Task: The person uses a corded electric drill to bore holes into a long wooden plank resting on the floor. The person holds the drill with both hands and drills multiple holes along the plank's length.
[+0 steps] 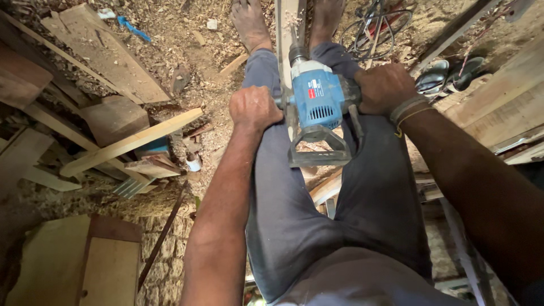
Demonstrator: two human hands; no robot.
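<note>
A blue drill (318, 99) was held between the knees, its bit end pointed away from the body and down onto a narrow plank (287, 22) that ran out between the two bare feet. The left hand (253, 109) was wrapped shut around a side handle, fingers curled tight together; the right hand (383, 88) was clamped on the opposite side of the drill body, fingers closed over it, a band at the wrist. A grip on both sides was probably chosen to keep the tool from twisting under load, and the plank appeared to be pinned between the feet so that it would not shift — though the contact itself was partly hidden by the drill. The grey D-shaped rear handle (317, 148) was left free, pointing back toward the lap.

Pale shavings lay on the plank just ahead of the chuck, and the floor (187, 39) was covered in sawdust. Offcuts were scattered to the left — a long light batten (133, 141) laid across darker blocks. A pair of sandals (447, 72) sat to the right. No container could be made out with any certainty; nothing in view was seen holding contents.
</note>
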